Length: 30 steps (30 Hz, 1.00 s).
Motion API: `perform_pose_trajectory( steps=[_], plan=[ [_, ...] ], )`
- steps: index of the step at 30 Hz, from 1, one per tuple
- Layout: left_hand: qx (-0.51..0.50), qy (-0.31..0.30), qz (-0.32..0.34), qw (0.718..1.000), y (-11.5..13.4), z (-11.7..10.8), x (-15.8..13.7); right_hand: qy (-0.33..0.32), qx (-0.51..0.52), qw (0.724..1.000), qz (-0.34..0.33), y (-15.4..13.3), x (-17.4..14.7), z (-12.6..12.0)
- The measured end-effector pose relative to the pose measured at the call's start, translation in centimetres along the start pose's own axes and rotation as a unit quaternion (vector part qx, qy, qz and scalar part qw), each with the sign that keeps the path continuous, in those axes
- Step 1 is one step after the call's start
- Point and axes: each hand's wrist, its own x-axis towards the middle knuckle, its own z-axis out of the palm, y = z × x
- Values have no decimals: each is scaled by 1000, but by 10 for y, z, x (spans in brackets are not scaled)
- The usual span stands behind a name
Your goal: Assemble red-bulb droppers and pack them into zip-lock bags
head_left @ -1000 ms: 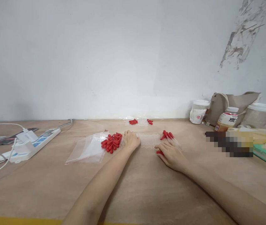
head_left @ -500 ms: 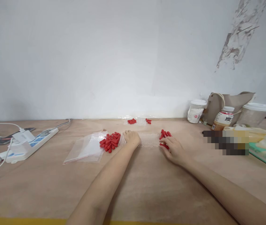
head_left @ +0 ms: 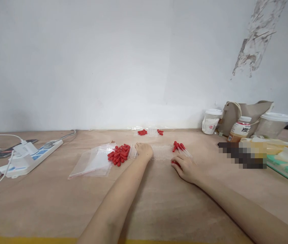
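Observation:
My left hand [head_left: 144, 150] bends over the row of clear thin tubes [head_left: 162, 152], its fingers curled down; what lies under them is hidden. To its left is a heap of red rubber bulbs [head_left: 119, 154]. My right hand [head_left: 186, 168] is closed at the row's right end, with the red bulb of a dropper [head_left: 175, 162] showing at its thumb and fingertips. Just beyond that hand lie several droppers with red bulbs [head_left: 178, 146], their clear tubes pointing to the lower right.
A clear plastic bag [head_left: 93, 162] lies left of the bulbs. Farther back is a clear package [head_left: 152, 132] with red bulbs in it. At left sits a power strip [head_left: 44, 152] with cables; at right, a paper cup [head_left: 211, 122], a bottle [head_left: 240, 129] and a bag [head_left: 250, 110].
My right hand has moved slightly down and toward me, uncovering the clear tubes of the droppers beyond it. My left hand stays over the row with its fingers more curled.

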Motion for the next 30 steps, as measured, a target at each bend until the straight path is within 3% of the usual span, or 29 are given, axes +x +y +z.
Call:
perform_pose_trajectory(
  steps=[5, 10, 13, 15, 22, 30],
  plan=[
    [-29, 16, 60, 998, -14, -18, -8, 30, 5, 999, 20, 7, 1, 0],
    [-54, 72, 182, 979, -51, -29, -49, 68, -1, 998, -2, 5, 2, -1],
    [-70, 104, 326, 937, -77, -20, -76, 78, 14, 997, -5, -6, 3, 1],
    [-70, 116, 370, 919, -90, -11, -86, 76, 25, 997, -9, -18, 5, 3],
    [-126, 184, 403, 888, -102, 14, -80, 34, 112, 992, -46, -48, 19, 19],
    [-144, 186, 416, 879, -98, 13, -82, 31, 172, 984, -42, -51, 20, 20]
  ],
)
